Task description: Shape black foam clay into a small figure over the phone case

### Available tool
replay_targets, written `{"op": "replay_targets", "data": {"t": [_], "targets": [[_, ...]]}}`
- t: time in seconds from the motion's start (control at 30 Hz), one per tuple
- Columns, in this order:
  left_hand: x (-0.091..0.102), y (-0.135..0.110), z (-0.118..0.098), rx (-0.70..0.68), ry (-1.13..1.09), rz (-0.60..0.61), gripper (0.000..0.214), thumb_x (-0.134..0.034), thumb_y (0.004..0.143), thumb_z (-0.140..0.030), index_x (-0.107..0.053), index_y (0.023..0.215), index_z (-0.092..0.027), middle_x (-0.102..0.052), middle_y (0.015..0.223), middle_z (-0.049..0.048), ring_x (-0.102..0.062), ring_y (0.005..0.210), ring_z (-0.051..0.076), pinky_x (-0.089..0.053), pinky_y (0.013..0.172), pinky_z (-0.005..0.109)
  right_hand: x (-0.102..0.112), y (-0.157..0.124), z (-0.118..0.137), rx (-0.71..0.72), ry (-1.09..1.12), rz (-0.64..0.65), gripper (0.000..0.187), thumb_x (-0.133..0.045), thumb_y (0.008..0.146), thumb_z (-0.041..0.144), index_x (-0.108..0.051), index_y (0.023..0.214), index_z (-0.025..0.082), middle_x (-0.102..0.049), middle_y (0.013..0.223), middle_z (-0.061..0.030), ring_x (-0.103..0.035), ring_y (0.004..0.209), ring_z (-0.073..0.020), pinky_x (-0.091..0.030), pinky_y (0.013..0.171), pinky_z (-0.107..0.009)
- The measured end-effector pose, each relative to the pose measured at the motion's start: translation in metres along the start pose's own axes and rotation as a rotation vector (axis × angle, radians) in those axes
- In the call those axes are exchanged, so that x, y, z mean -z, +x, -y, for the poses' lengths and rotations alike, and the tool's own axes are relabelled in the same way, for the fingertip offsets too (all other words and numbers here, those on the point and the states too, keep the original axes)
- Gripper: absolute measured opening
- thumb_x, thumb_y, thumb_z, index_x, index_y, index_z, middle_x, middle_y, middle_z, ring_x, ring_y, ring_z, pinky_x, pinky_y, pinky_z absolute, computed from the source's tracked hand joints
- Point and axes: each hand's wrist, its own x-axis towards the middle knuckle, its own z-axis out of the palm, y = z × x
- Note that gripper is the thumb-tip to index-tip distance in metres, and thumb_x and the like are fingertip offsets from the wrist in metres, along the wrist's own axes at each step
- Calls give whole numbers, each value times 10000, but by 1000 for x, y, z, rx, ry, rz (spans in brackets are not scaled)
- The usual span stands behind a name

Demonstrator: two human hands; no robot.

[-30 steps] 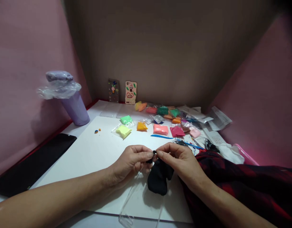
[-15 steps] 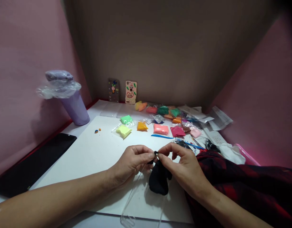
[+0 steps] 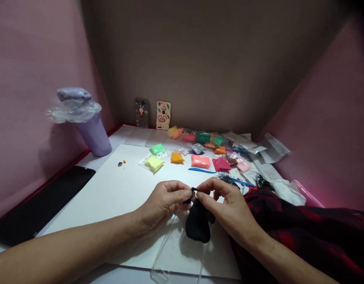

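Both my hands meet over the white board [image 3: 131, 197], fingertips pinched close together. A lump of soft black clay [image 3: 197, 225] hangs below the fingers, and a small bit of it shows between the two pairs of fingertips. My left hand [image 3: 167, 201] is closed with thumb and forefinger on the clay; its other fingers are curled and partly hidden. My right hand [image 3: 227, 205] pinches the clay from the other side, covering part of the lump. Beneath the hands lies a clear phone case [image 3: 162, 250], its cutout end near the board's front edge.
Bagged clay in several colours, such as a coral packet [image 3: 200, 161], lines the back, near a blue modelling tool [image 3: 202, 170]. A purple tumbler [image 3: 94, 134] and black phone [image 3: 45, 203] are left. Two decorated cases [image 3: 163, 115] lean behind. Dark red plaid cloth [image 3: 288, 228] lies right.
My hands have hardly moved. The bit of black clay between my fingertips looks slightly more drawn out, and the hanging lump has shifted a touch.
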Motion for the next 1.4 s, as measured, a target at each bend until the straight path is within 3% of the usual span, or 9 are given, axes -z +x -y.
{"op": "replay_targets", "data": {"t": [0.43,0.73,0.97,1.4], "targets": [[1,0,0,-1,8,6,135,-714,708,-210,-633,698,-102,-619,646,36,-536,563,105,-395,546,224,1,0,1,-15,-13,3,101,-545,753,204,-640,722,196,-626,679,21,-513,620,-135,-383,545,-241],[5,0,2,-42,14,46,104,-649,780,-189,-629,742,-93,-624,750,62,-533,642,112,-393,616,236,3,7,-1,-187,430,116,184,-603,752,335,-624,718,155,-617,664,-5,-543,616,-135,-419,581,-244],[7,2,2,-16,-16,38,111,-639,795,-193,-612,748,-95,-615,753,59,-537,633,108,-389,608,228,3,7,-5,-247,615,193,179,-659,718,287,-652,816,137,-643,715,-24,-527,632,-122,-382,585,-232],[7,0,3,-19,-21,35,99,-637,787,-174,-612,745,-88,-617,739,62,-542,631,110,-401,625,235,2,7,-5,-279,558,163,175,-687,705,311,-647,731,143,-630,657,-6,-494,602,-108,-361,575,-229]]}}
